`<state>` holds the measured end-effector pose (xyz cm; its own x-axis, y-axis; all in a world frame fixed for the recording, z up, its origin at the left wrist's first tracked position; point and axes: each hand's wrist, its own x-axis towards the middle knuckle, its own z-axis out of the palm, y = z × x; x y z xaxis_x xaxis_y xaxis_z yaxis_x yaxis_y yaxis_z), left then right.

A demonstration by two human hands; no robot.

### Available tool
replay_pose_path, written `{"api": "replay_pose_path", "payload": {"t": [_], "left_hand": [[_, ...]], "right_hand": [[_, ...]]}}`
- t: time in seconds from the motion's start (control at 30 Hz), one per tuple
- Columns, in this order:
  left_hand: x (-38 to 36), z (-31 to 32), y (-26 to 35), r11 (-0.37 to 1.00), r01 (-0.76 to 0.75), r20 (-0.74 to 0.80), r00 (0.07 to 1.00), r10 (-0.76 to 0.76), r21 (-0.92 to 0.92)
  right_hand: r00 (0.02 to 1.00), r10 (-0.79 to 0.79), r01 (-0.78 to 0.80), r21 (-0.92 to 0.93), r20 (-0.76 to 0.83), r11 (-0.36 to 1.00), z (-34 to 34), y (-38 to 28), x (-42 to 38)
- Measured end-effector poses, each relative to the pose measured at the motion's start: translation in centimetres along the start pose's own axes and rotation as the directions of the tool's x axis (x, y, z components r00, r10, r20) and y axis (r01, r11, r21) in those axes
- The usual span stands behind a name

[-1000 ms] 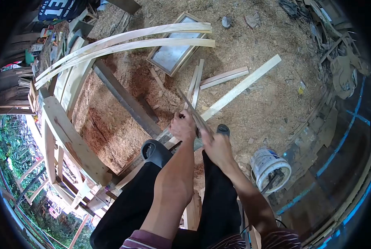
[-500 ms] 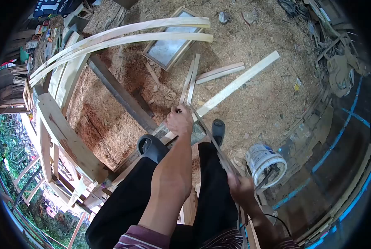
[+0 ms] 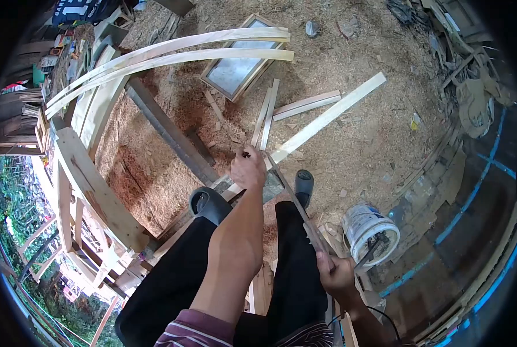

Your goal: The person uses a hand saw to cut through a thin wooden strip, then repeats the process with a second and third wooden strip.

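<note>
My left hand (image 3: 248, 168) is closed on a long pale wooden strip (image 3: 330, 117), which runs from the floor at the upper right down under my hand and on between my legs. In my right hand (image 3: 336, 274), lower right, is a handsaw (image 3: 290, 188), seen nearly edge-on. Its long thin blade slants up and left, and its far end reaches the strip just right of my left hand. The saw's handle is mostly hidden in my fingers. Two thin wooden sticks (image 3: 267, 114) lie just beyond my left hand.
Two curved wooden strips (image 3: 171, 58) extend over a framed pane (image 3: 235, 72). A dark beam (image 3: 168, 130) and thick boards (image 3: 96, 188) stand at left. A white bucket (image 3: 369, 231) with tools is at right. Sawdust covers the floor (image 3: 357, 156). My slippered feet (image 3: 211, 205) flank the strip.
My right hand has drawn the saw back, downward and toward my body. My left hand stays on the wooden strip. The view has shifted slightly.
</note>
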<state>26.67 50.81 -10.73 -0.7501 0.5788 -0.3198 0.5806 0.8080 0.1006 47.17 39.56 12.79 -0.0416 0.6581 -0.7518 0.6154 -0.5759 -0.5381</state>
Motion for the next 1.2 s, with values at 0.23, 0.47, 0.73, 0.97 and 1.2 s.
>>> {"api": "replay_pose_path", "payload": {"t": [0.23, 0.47, 0.73, 0.97, 1.2], "left_hand": [[0.1, -0.1, 0.5, 0.998, 0.047, 0.03, 0.998, -0.048, 0.035], [0.5, 1.5, -1.1, 0.993, -0.082, -0.019, 0.996, 0.084, 0.089], [0.4, 1.1, -0.8, 0.999, -0.033, -0.051, 0.998, 0.034, 0.017], [0.4, -0.3, 0.0, 1.0, 0.014, 0.046, 0.999, -0.013, -0.018], [0.1, -0.8, 0.3, 1.0, 0.012, 0.062, 0.998, -0.011, -0.016]], "right_hand": [[0.983, -0.104, 0.099, -0.046, -0.154, 0.994, 4.1, -0.2, 4.6], [0.997, -0.01, 0.01, 0.0, -0.075, 1.0, 2.0, -3.2, 7.3], [0.999, 0.022, -0.021, 0.014, -0.033, 1.0, 0.3, -0.4, 0.9], [0.973, -0.174, 0.176, -0.004, -0.151, 0.984, 6.5, -3.0, 12.9], [1.0, -0.013, 0.013, 0.0, -0.022, 1.0, 4.4, -2.7, 9.5]]}}
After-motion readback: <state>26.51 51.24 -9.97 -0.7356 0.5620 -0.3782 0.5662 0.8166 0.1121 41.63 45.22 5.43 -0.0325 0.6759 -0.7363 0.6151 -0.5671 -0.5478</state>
